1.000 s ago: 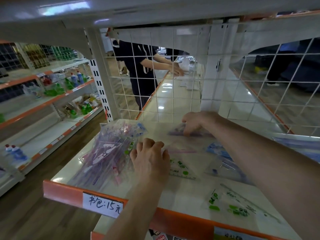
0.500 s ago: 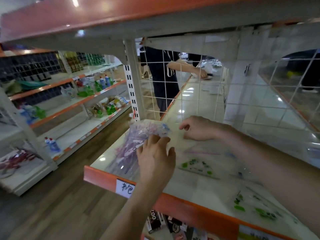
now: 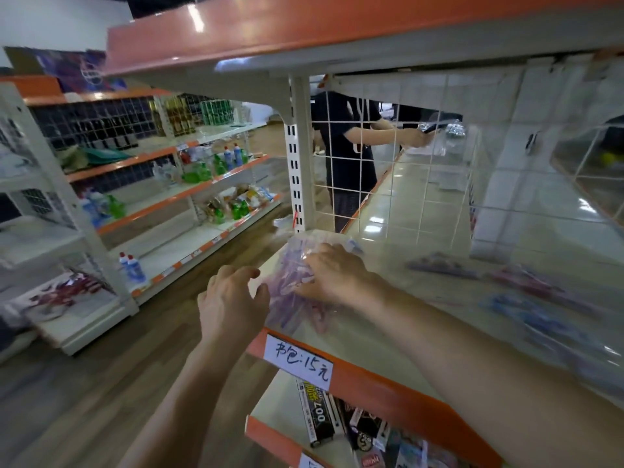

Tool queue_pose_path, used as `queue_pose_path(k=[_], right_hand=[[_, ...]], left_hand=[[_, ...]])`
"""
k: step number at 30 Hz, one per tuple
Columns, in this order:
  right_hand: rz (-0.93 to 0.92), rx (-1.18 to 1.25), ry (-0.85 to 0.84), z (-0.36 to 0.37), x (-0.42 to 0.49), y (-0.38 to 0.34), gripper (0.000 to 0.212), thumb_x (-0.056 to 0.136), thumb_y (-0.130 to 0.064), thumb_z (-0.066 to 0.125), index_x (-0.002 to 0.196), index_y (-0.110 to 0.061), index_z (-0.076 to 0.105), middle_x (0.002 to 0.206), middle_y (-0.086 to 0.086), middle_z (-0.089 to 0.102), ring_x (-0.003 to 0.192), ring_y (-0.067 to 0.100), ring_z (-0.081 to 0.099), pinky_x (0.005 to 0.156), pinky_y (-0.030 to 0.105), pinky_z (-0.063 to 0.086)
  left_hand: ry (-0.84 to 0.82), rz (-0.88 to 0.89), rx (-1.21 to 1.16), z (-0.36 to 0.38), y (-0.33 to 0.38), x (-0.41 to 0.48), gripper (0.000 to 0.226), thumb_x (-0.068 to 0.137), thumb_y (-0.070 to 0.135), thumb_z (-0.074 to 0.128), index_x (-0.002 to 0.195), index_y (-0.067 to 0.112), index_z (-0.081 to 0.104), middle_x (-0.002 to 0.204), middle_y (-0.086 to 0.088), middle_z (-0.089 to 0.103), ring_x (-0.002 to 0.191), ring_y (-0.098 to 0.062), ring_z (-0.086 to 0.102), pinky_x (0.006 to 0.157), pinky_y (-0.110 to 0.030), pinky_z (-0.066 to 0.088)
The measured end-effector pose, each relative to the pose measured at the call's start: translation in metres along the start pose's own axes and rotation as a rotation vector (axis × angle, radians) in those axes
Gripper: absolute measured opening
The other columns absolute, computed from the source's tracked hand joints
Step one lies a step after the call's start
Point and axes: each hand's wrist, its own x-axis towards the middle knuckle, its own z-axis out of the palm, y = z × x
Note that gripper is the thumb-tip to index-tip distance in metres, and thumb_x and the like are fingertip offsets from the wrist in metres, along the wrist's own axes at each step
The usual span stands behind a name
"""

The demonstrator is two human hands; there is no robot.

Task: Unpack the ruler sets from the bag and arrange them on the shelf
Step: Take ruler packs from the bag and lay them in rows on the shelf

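right grip spread on bag of ruler sets | left grip spread beside

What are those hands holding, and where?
The bag of ruler sets: the right hand presses on its top, the left hand touches its left edge. Whether either grips cannot be told.

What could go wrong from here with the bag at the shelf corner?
1. The bag lies at the front left corner of the shelf, beside the open aisle. With the right hand on top and the left hand at its outer side, a hasty pull could drop it.
2. It looks tightly packed, so several sets may slide out together.
3. The ruler sets already laid out lie loose beside the right forearm; a sweep could shift them.
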Motion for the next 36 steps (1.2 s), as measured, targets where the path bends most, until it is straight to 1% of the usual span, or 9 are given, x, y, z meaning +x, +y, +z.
queue_pose_path(k=[3, 8, 13, 16, 19, 22, 29, 32, 36], right_hand=[[-0.01, 0.02, 0.0, -0.002, -0.004, 0.003, 0.032, 0.088, -0.045, 0.059, 0.099, -0.015, 0.057, 0.111, 0.005, 0.054, 0.105, 0.024, 0.05, 0.082, 0.035, 0.042], [0.013, 0.067, -0.011, -0.004, -0.008, 0.005, 0.031, 0.089, -0.04, 0.06, 0.104, -0.013, 0.059, 0.106, 0.004, 0.059, 0.098, 0.023, 0.055, 0.078, 0.031, 0.042], [0.092, 0.201, -0.083, -0.001, -0.006, 0.009, 0.035, 0.082, -0.044, 0.069, 0.095, -0.012, 0.065, 0.095, 0.001, 0.064, 0.086, 0.02, 0.06, 0.073, 0.032, 0.049], [0.075, 0.396, -0.131, -0.007, -0.009, 0.013, 0.016, 0.083, -0.029, 0.069, 0.072, -0.018, 0.064, 0.078, -0.003, 0.063, 0.075, 0.015, 0.058, 0.066, 0.029, 0.046], [0.069, 0.62, -0.127, -0.015, -0.013, 0.017, 0.003, 0.087, -0.017, 0.066, 0.086, -0.018, 0.069, 0.084, -0.007, 0.064, 0.079, 0.009, 0.058, 0.071, 0.024, 0.043], [0.061, 0.681, -0.105, -0.019, -0.013, 0.02, 0.011, 0.088, -0.012, 0.062, 0.093, -0.012, 0.072, 0.084, -0.007, 0.065, 0.081, 0.009, 0.058, 0.073, 0.023, 0.046], [-0.147, 0.125, -0.001, -0.018, -0.006, 0.008, 0.043, 0.089, 0.001, 0.047, 0.126, -0.015, 0.06, 0.133, 0.004, 0.054, 0.124, 0.02, 0.046, 0.101, 0.035, 0.041], [-0.253, -0.074, -0.073, -0.015, -0.001, -0.007, 0.056, 0.084, 0.006, 0.052, 0.135, -0.017, 0.052, 0.135, 0.002, 0.051, 0.127, 0.02, 0.04, 0.097, 0.033, 0.039], [-0.324, -0.223, -0.077, -0.017, 0.004, -0.012, 0.052, 0.087, 0.004, 0.051, 0.134, -0.018, 0.052, 0.126, 0.005, 0.054, 0.121, 0.023, 0.043, 0.088, 0.031, 0.04]], left_hand=[[-0.081, -0.02, 0.036, 0.003, -0.008, 0.012, 0.038, 0.091, 0.035, 0.053, 0.126, 0.02, 0.056, 0.129, -0.002, 0.055, 0.116, -0.023, 0.05, 0.095, -0.046, 0.045], [-0.261, 0.008, 0.133, 0.011, -0.003, 0.018, 0.043, 0.091, 0.046, 0.049, 0.128, 0.024, 0.053, 0.123, -0.001, 0.057, 0.107, -0.021, 0.053, 0.092, -0.044, 0.046], [-0.262, 0.03, 0.159, 0.012, -0.003, 0.02, 0.043, 0.089, 0.05, 0.05, 0.124, 0.025, 0.057, 0.114, 0.0, 0.059, 0.1, -0.02, 0.054, 0.089, -0.044, 0.048], [-0.254, 0.032, 0.12, 0.01, -0.003, 0.021, 0.041, 0.088, 0.049, 0.054, 0.121, 0.025, 0.058, 0.111, 0.001, 0.06, 0.098, -0.02, 0.055, 0.088, -0.044, 0.049], [-0.205, 0.043, -0.008, 0.007, -0.003, 0.024, 0.019, 0.087, 0.042, 0.061, 0.101, 0.029, 0.063, 0.105, 0.003, 0.064, 0.094, -0.017, 0.059, 0.087, -0.044, 0.05], [-0.181, 0.06, -0.135, -0.001, -0.001, 0.026, 0.008, 0.089, 0.027, 0.061, 0.095, 0.026, 0.067, 0.093, 0.008, 0.066, 0.088, -0.015, 0.062, 0.086, -0.038, 0.052], [-0.079, -0.063, -0.386, -0.019, -0.001, 0.025, 0.014, 0.095, 0.015, 0.05, 0.096, 0.014, 0.064, 0.078, 0.003, 0.067, 0.076, -0.025, 0.066, 0.062, -0.032, 0.051], [-0.077, -0.079, -0.421, -0.019, -0.002, 0.022, 0.012, 0.096, 0.016, 0.049, 0.096, 0.015, 0.061, 0.078, 0.002, 0.069, 0.072, -0.025, 0.065, 0.062, -0.035, 0.051], [-0.094, -0.093, -0.43, -0.017, -0.009, 0.02, 0.012, 0.096, 0.018, 0.048, 0.098, 0.016, 0.06, 0.079, 0.002, 0.068, 0.069, -0.02, 0.06, 0.074, -0.043, 0.054]])
